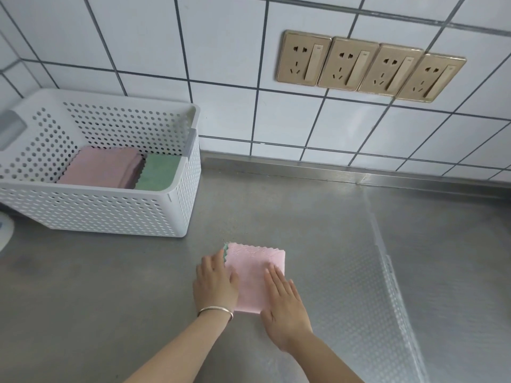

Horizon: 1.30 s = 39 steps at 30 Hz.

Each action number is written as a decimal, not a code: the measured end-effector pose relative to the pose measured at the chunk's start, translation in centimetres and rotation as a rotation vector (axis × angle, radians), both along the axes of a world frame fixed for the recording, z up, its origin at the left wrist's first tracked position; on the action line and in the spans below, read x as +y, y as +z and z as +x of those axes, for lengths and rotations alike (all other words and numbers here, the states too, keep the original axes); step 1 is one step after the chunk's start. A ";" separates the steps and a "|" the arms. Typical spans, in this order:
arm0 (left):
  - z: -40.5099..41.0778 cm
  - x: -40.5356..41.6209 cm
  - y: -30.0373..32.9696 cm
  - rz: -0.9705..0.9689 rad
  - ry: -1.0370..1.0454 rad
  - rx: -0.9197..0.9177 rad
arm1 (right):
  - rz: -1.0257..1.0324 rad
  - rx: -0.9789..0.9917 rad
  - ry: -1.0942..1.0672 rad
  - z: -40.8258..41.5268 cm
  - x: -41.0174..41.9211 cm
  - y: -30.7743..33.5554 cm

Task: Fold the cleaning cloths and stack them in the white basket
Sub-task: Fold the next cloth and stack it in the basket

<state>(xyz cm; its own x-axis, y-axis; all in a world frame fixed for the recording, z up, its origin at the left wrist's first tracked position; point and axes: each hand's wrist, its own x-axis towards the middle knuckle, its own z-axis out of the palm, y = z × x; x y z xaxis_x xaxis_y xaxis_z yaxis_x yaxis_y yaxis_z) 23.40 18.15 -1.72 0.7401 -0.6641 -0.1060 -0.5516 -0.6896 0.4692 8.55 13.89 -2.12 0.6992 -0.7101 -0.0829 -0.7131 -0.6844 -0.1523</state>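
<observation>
Pink cloth (pixel 255 275), unlabelled, lies folded under flat left hand (pixel 214 280) and right hand (pixel 284 305).

Pale pink folded cloth (pixel 255 275) with a textured weave, zigzag edges and a sliver of green at its left corner. White basket (pixel 110 211) dotted all over with round holes, holding a dusty pink cloth (pixel 102 167) and a green cloth (pixel 160 172). Dull grey steel counter (pixel 96 286). White wall tiles (pixel 221 51) lined with dark grout. Gold sockets (pixel 370 66). Silver bangle (pixel 215 310).

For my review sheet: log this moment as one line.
stage: folding | left hand, right hand: flat on pink cloth on counter | white basket: pink, green cloths inside
</observation>
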 end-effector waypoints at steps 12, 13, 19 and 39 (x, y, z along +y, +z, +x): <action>0.3 -0.8 -5.0 0.224 -0.625 -0.277 | 0.004 0.008 -0.073 1.6 -2.4 -2.4; 0.3 -0.7 -5.0 0.216 -0.609 -0.276 | -0.019 0.000 -0.064 1.5 -2.4 -2.6; 0.1 -1.0 -4.6 0.211 -0.585 -0.233 | -0.032 -0.006 -0.029 1.9 -2.7 -3.8; -2.4 0.4 1.2 0.213 0.368 0.413 | 0.974 -0.213 -0.639 -1.5 -4.2 3.1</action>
